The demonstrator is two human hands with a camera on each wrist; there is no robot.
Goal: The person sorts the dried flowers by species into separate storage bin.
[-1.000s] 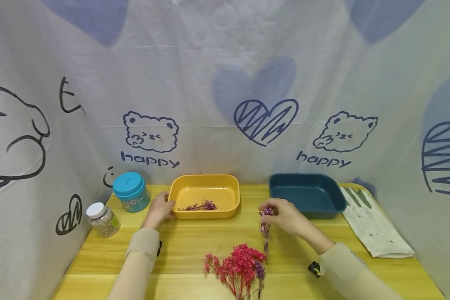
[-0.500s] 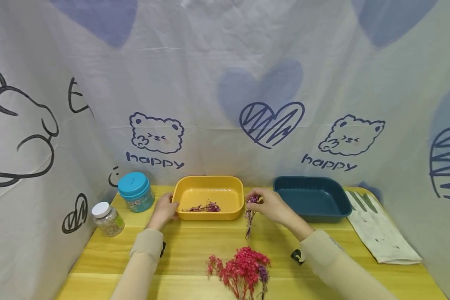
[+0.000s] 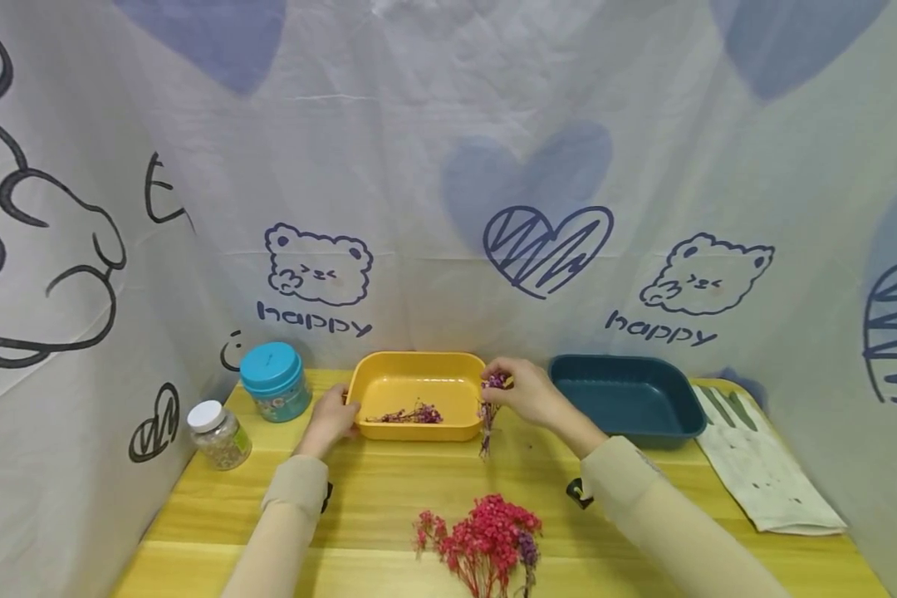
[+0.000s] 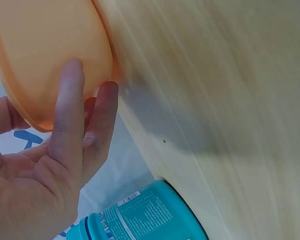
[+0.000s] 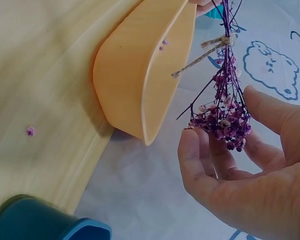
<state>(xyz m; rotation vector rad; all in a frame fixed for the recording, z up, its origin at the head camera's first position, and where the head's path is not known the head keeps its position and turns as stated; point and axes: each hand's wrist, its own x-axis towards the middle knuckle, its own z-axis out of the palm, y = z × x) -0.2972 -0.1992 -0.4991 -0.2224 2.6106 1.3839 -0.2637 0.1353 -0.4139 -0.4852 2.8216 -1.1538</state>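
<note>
My right hand (image 3: pixel 529 394) pinches a small bunch of purple dried flowers (image 5: pixel 222 117) by the blossoms, stems hanging down. A twine tie (image 5: pixel 225 41) binds the stems. This bunch is at the right end of a yellow tray (image 3: pixel 419 430), its stems in front of the rim in the head view. Another purple dried bunch (image 3: pixel 411 414) lies inside that tray. My left hand (image 3: pixel 332 419) holds the tray's left end; in the left wrist view its fingers (image 4: pixel 70 110) lie along the outer wall. Pink dried flowers (image 3: pixel 486 531) lie on the table's near side, with a purple sprig (image 3: pixel 527 548) beside them.
A dark blue tray (image 3: pixel 628 432) stands right of the yellow one. Beyond it lies a white cloth (image 3: pixel 766 473) with green stripes. At the left are a blue-lidded tub (image 3: pixel 275 384) and a white-capped jar (image 3: pixel 220 436). A printed curtain hangs behind.
My right hand has carried the purple bunch leftward from in front of the blue tray to the yellow tray's right end. The left hand stays at the yellow tray. The head view has shifted slightly.
</note>
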